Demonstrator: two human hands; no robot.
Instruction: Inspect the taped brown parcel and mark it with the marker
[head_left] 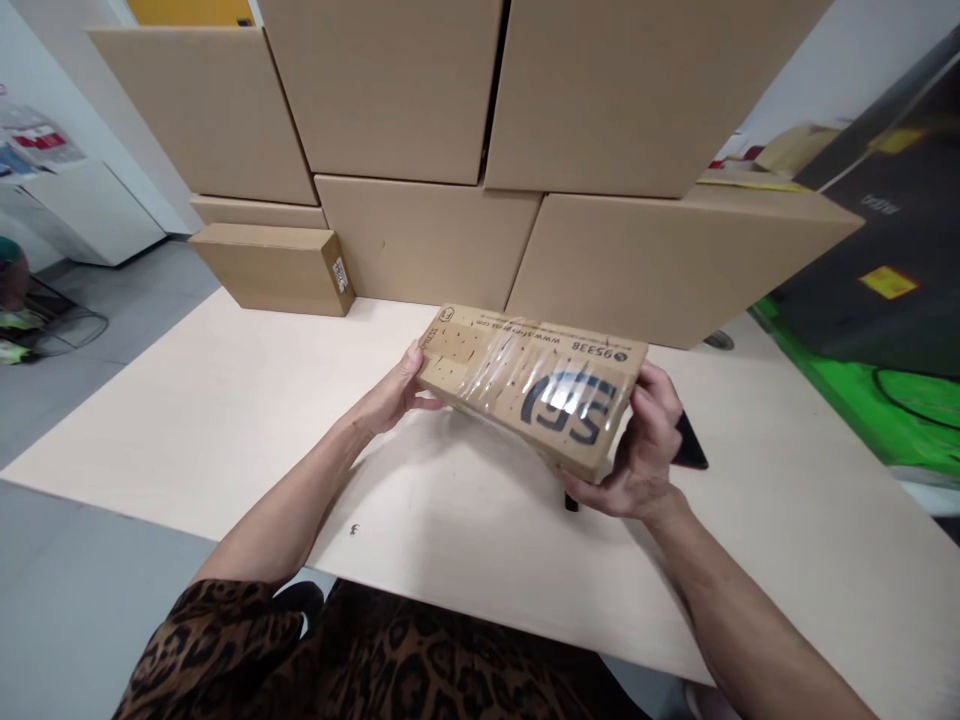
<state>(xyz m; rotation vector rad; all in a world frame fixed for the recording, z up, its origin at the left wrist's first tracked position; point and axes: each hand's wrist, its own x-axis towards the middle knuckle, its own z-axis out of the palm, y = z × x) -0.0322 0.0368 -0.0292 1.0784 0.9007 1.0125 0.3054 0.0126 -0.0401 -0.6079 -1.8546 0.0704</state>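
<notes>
Between my two hands is a flat cardboard box [510, 375], held tilted above the table. Shiny clear tape runs across its printed top, and the lettering appears upside down to me. My left hand [401, 390] grips the left end, thumb on the upper edge and fingers beneath. At the right end, my right hand [645, 445] is wrapped round the corner, with its thumb low at the near edge. A dark flat object [691, 445] lies on the table partly behind my right hand. Below the box, a small black item [571, 500] is mostly hidden.
Large cardboard boxes [427, 240] are stacked like a wall along the back of the pale table [187, 420]. A smaller closed carton [270, 270] stands at the back left. To the right are a green surface [862, 400] and a dark panel [885, 220].
</notes>
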